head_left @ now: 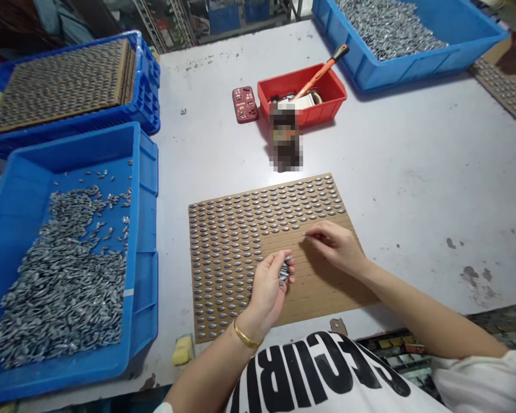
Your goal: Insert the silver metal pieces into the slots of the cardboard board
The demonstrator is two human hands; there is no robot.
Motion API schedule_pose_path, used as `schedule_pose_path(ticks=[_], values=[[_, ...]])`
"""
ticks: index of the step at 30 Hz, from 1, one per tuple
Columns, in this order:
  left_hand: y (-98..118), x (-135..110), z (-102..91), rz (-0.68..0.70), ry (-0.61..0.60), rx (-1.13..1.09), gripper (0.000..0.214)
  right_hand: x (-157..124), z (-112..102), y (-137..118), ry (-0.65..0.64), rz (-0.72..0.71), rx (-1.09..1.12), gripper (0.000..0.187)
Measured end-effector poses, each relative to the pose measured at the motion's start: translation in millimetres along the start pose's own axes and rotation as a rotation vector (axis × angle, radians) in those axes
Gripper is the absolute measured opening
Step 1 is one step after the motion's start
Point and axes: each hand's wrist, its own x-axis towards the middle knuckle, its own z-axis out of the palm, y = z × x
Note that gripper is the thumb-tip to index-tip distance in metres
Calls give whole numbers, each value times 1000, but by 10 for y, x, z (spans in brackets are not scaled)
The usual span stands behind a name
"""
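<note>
A brown cardboard sheet (313,292) lies on the table before me, with rows of small silver spindle-shaped metal pieces (227,252) along its far and left parts. Over its middle, my left hand (270,287) curls around a small heap of the same metal pieces (284,271). To the right, my right hand (337,244) is pinched just above the sheet, at the near end of a filled row. A tiny bright tip shows between its thumb and forefinger, seemingly one metal piece (304,234). The lower right of the sheet shows bare grooved cardboard.
Left stands a blue bin (148,229) of loose metal pieces, behind it a blue crate (152,86) with stacked filled sheets. A red box (322,115) with an orange-handled tool, a dark red case (245,104), and another blue bin (370,74) stand farther back. A yellow sponge (182,350) lies near the front edge.
</note>
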Motion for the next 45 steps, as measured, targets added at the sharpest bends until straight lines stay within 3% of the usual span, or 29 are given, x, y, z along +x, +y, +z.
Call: schedule_pose_path(ticks=[2, 5, 11, 15, 21, 25, 28, 31, 35, 38, 43, 45], values=[[-2, 4, -2, -21, 14, -7, 32, 86, -46, 151, 48, -186, -257, 14], [-24, 0, -12, -44, -19, -17, 33, 179, -53, 291, 8, -352, -478, 21], [-49, -3, -23, -31, -20, 0, 28, 205, -69, 305, -102, -442, -744, 27], [-17, -1, -15, -29, -20, -16, 30, 193, -104, 294, -142, -460, -798, 28], [32, -23, -1, -32, -5, -39, 31, 199, -85, 304, -126, -422, -710, 28], [40, -27, 2, 0, -8, -19, 28, 160, -73, 138, -75, -351, -584, 25], [43, -14, 20, 36, -37, 20, 26, 107, -67, -118, -111, -210, -241, 24], [47, -4, 51, 60, -41, 64, 28, 67, -55, -320, -286, 21, 158, 21], [44, -5, 77, 68, -45, 76, 28, 40, -39, -360, -421, 234, 479, 24], [40, -1, 76, 60, -47, 54, 29, 17, -40, -339, -410, 198, 446, 21], [55, 14, 77, 42, -62, 38, 29, -36, -69, -367, -368, -39, 117, 25], [60, 16, 74, 18, -80, 24, 28, -58, -97, -364, -352, -72, 68, 25]])
